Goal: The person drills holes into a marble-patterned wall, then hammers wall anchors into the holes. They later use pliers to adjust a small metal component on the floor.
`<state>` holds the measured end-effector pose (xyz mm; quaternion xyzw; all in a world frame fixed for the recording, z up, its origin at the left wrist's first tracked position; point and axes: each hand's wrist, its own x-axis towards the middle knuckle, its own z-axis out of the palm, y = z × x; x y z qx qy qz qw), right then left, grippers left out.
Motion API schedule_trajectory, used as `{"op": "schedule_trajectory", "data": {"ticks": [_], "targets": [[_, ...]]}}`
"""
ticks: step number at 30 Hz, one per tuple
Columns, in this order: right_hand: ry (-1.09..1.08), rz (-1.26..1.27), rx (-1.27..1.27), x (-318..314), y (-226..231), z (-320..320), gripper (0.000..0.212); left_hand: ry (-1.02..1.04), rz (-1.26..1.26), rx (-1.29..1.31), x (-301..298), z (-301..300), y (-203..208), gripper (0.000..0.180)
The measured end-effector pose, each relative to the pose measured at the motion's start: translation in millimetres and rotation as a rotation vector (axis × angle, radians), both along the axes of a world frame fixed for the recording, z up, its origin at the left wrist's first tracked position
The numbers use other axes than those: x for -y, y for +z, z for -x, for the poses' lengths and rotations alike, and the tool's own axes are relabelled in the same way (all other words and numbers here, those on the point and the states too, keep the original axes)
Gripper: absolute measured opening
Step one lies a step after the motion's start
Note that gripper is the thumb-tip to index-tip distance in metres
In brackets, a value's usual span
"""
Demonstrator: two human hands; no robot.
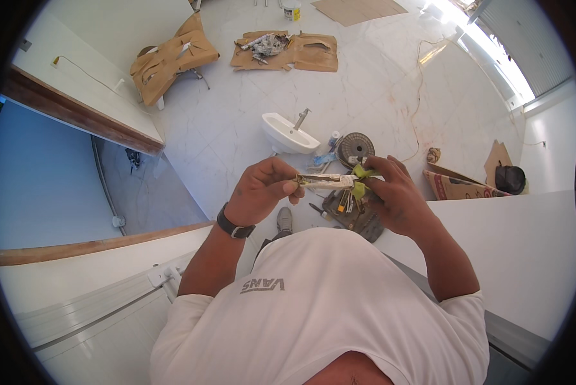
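Note:
Up in front of my chest, both hands hold a narrow whitish piece [326, 181] lying nearly level between them. My left hand [265, 186], with a dark watch on its wrist, is closed, thumb and fingers pinching the piece's left end. At its other end, my right hand [394, 196] is closed round bright green grips [359, 190], which look like the handles of a tool such as pliers. My fingers partly cover the grips, so the exact kind of tool cannot be told. Below them, a dark tool bag [358, 221] with several tools sits on the floor.
A white washbasin with a tap [281, 133] stands on the floor ahead, beside a dark cable reel [356, 149]. Flattened cardboard [314, 54] lies farther off. Right of me are a low white wall [506, 237] and a cardboard box [461, 187]. A thin cable [420, 96] crosses the floor.

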<state>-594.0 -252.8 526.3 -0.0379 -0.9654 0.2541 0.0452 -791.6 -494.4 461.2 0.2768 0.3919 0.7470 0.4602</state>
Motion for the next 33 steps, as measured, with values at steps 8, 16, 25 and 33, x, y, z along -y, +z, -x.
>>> {"op": "schedule_trajectory", "data": {"ticks": [8, 16, 25, 33], "targets": [[0.014, 0.069, 0.053, 9, -12, -3, 0.021, 0.033, -0.001, 0.000, 0, -4, -5, 0.015], [0.055, 0.168, 0.108, 12, -16, -5, 0.022, 0.032, -0.010, 0.025, 4, -7, -9, 0.013], [0.095, 0.228, 0.190, 12, -9, -4, 0.022, 0.053, 0.031, 0.046, 9, -12, -20, 0.010], [0.004, 0.257, 0.264, 16, -13, -1, 0.024, 0.146, 0.083, 0.048, -2, -15, -25, 0.014]]}}
